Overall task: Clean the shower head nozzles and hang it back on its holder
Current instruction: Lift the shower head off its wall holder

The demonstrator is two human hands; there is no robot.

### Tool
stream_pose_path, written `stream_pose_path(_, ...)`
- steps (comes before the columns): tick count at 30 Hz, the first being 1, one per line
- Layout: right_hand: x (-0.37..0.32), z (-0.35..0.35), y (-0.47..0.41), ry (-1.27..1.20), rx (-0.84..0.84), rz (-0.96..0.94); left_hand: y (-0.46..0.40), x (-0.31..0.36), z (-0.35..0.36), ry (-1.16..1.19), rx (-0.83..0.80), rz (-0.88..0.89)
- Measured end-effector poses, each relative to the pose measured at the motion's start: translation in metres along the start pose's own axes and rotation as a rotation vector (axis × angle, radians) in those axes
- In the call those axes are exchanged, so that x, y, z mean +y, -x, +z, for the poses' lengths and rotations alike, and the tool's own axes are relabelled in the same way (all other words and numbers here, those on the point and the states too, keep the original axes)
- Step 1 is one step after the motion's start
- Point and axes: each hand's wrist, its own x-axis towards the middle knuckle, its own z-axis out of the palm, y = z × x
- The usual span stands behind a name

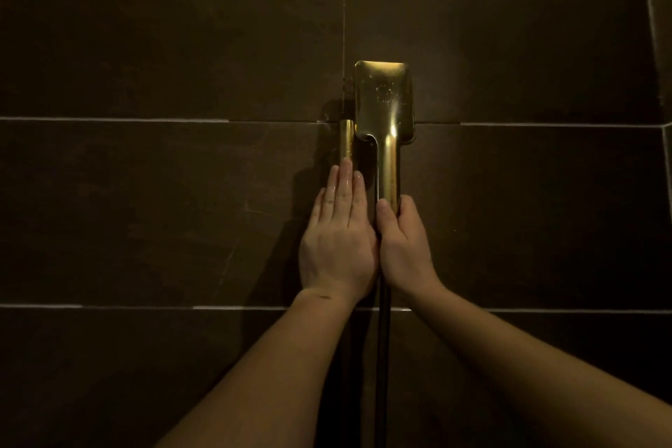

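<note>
A gold rectangular shower head (pixel 384 98) stands upright against the dark tiled wall, wet with droplets, its handle (pixel 390 167) running down. My right hand (pixel 402 244) is wrapped around the bottom of that handle. A gold holder bar (pixel 346 140) is fixed to the wall just left of the head. My left hand (pixel 338 236) lies flat with fingers together, fingertips touching the lower end of the holder bar. The nozzle face is turned away and hidden.
A black hose (pixel 382 356) hangs straight down from the handle between my forearms. Dark brown wall tiles (pixel 163 47) with pale grout lines fill the view. A side wall corner (pixel 658 29) shows at the far right.
</note>
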Motion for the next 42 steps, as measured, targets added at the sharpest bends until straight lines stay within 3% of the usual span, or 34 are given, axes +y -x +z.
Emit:
stream_pose_path(8,-0.002,-0.003,-0.005,0.001,-0.026,0.016,0.001,0.002,-0.006,0.011,-0.041,-0.008)
stream_pose_path(14,-0.060,-0.001,-0.055,-0.042,0.161,-0.064,0.000,0.002,-0.025,-0.030,-0.204,0.001)
stream_pose_path(18,-0.082,-0.014,-0.081,-0.027,0.151,-0.124,-0.001,0.000,-0.026,-0.073,-0.246,0.002)
stream_pose_path(27,-0.076,-0.042,-0.004,0.120,0.067,0.000,-0.001,0.013,-0.054,-0.017,-0.356,-0.037)
stream_pose_path(33,-0.064,-0.052,0.111,0.098,-0.038,0.205,0.067,0.044,-0.111,0.619,-0.383,-0.395)
stream_pose_path(38,-0.058,-0.056,0.221,-0.006,-0.148,0.471,0.176,0.059,-0.145,1.222,-0.560,-0.877)
stream_pose_path(42,-0.050,-0.055,0.304,-0.003,-0.211,0.650,0.258,0.060,-0.157,1.301,-0.707,-1.107)
